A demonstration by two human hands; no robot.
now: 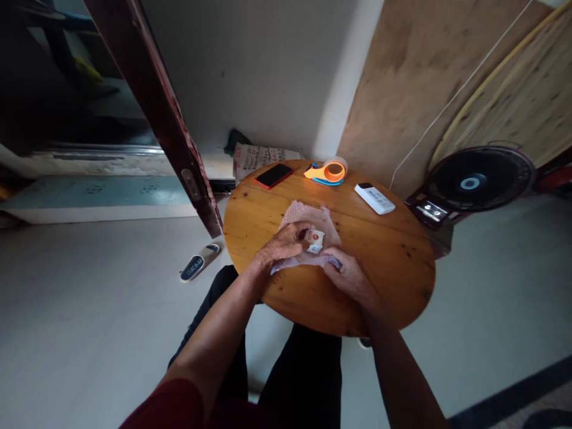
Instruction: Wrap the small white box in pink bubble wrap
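A small pale box [315, 239] with a red mark rests on a sheet of bubble wrap [297, 215] on the round wooden table [393, 262]. At the box's left side, my left hand [286, 241] has its fingers curled against it, holding it in place. My right hand [346, 271] pinches the near right edge of the bubble wrap, close to the box. The near edge of the wrap is bunched and slightly raised between the hands.
Along the table's far side lie a red-edged phone [273, 176], an orange and blue tape dispenser [328, 171] and a white device [374, 198]. A black round fan-like appliance [473, 179] stands right of the table. Slippers [199, 263] lie on the floor at left.
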